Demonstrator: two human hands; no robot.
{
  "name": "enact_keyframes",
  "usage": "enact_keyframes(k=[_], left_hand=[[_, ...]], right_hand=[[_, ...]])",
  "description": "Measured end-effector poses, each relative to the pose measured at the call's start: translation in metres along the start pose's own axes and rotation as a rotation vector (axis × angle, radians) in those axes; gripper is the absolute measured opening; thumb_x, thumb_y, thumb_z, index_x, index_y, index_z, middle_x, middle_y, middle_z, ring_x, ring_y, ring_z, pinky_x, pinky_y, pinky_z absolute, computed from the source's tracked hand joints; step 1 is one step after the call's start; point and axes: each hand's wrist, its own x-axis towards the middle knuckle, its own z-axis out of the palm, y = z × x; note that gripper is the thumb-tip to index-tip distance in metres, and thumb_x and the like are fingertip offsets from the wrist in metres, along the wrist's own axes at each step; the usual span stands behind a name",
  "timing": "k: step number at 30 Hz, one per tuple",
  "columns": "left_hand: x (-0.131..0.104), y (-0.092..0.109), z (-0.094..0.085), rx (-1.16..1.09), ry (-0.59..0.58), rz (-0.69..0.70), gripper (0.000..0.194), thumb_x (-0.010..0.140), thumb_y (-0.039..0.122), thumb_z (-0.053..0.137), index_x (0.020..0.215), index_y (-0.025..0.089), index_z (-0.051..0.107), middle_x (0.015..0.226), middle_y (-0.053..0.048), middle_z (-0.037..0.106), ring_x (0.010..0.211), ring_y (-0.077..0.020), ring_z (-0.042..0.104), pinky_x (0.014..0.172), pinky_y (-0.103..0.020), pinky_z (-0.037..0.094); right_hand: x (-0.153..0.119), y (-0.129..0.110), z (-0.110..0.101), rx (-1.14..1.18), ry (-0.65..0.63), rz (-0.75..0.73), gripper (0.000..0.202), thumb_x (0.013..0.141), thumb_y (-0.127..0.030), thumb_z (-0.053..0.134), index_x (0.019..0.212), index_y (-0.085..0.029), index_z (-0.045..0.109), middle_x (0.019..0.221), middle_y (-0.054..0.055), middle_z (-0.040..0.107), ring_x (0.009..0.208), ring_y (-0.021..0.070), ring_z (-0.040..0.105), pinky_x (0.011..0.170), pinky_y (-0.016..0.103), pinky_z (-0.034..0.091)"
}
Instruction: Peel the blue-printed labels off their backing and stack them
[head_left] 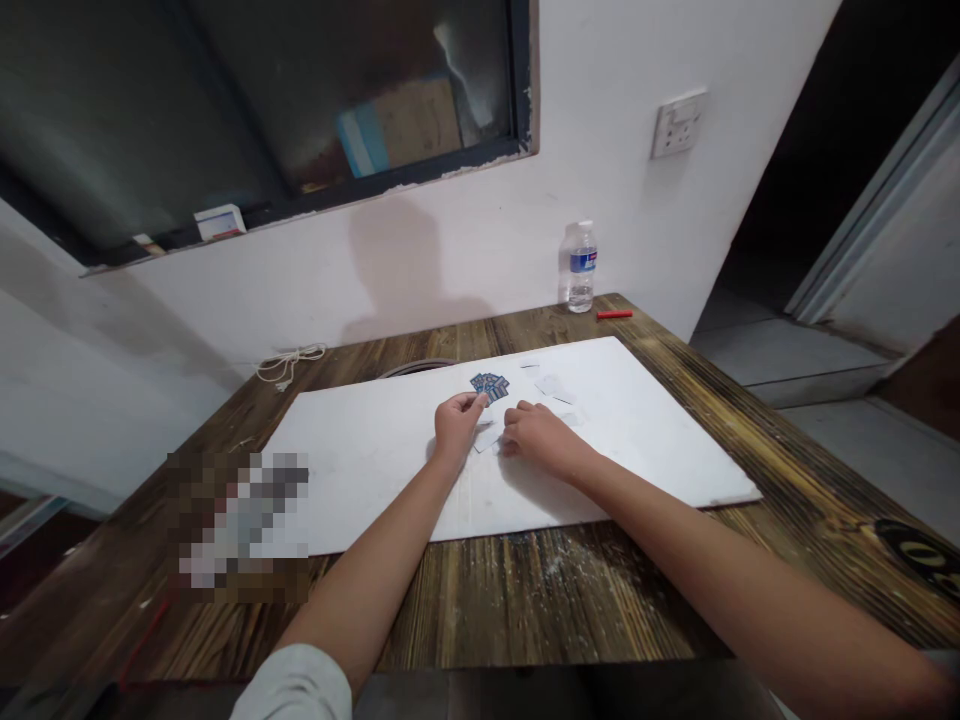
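Near the frame's centre, the left hand [457,420] pinches a fan of blue cards [490,386] just above its fingertips. The right hand [534,436], curled, rests beside it on a small white card [487,438] on the white sheet [660,440].

One camera only, worn on the head, looking forward and steeply down over both forearms onto the desk [675,590]. It sits close above the near edge, so the arms fill the lower frame. The fingers [517,412] fall near centre; beyond them rises the wall [450,240], and to their right a doorway [810,150].
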Motion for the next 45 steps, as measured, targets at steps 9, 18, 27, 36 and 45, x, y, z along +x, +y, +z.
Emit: enact_keyframes(k=[9, 18, 27, 36, 45], left_hand=[[0.001, 0.001, -0.001, 0.042, -0.011, -0.011, 0.028, 0.073, 0.042, 0.068, 0.072, 0.014, 0.072, 0.072, -0.005, 0.071, 0.069, -0.0161, 0.062, 0.069, -0.028, 0.048], [0.000, 0.006, -0.001, 0.037, -0.021, -0.002, 0.028, 0.072, 0.041, 0.068, 0.070, 0.014, 0.071, 0.070, -0.005, 0.070, 0.068, -0.0166, 0.061, 0.067, -0.029, 0.046], [0.000, 0.005, -0.001, 0.031, -0.025, -0.010, 0.028, 0.072, 0.042, 0.068, 0.070, 0.015, 0.071, 0.070, -0.004, 0.070, 0.068, -0.0169, 0.062, 0.067, -0.028, 0.046], [0.001, 0.002, -0.002, 0.058, -0.027, 0.004, 0.027, 0.073, 0.042, 0.067, 0.072, 0.015, 0.072, 0.073, -0.005, 0.072, 0.071, -0.0172, 0.063, 0.069, -0.027, 0.046], [0.001, 0.002, -0.001, 0.024, -0.018, -0.008, 0.028, 0.071, 0.042, 0.068, 0.070, 0.015, 0.071, 0.069, -0.004, 0.070, 0.066, -0.0167, 0.062, 0.068, -0.029, 0.047]], right_hand=[[-0.003, -0.011, 0.000, -0.222, -0.050, -0.143, 0.018, 0.087, -0.009, 0.051, 0.086, -0.011, 0.069, 0.091, 0.012, 0.063, 0.086, 0.0244, 0.056, 0.070, 0.034, 0.039], [-0.004, -0.018, 0.004, -0.262, -0.033, -0.130, 0.022, 0.090, -0.012, 0.046, 0.090, -0.012, 0.068, 0.090, 0.013, 0.063, 0.085, 0.0259, 0.058, 0.069, 0.035, 0.041], [-0.002, -0.017, 0.006, -0.210, -0.022, -0.079, 0.021, 0.091, -0.009, 0.043, 0.095, -0.011, 0.064, 0.090, 0.014, 0.064, 0.083, 0.0257, 0.059, 0.069, 0.034, 0.039], [-0.001, -0.014, 0.006, -0.127, 0.059, -0.050, 0.018, 0.090, -0.011, 0.046, 0.096, -0.011, 0.063, 0.092, 0.013, 0.063, 0.085, 0.0237, 0.056, 0.073, 0.033, 0.038], [0.005, 0.012, 0.017, 0.774, 0.437, 0.329, 0.011, 0.080, -0.025, 0.062, 0.076, -0.017, 0.068, 0.072, 0.001, 0.067, 0.069, 0.0145, 0.058, 0.066, 0.026, 0.042]])
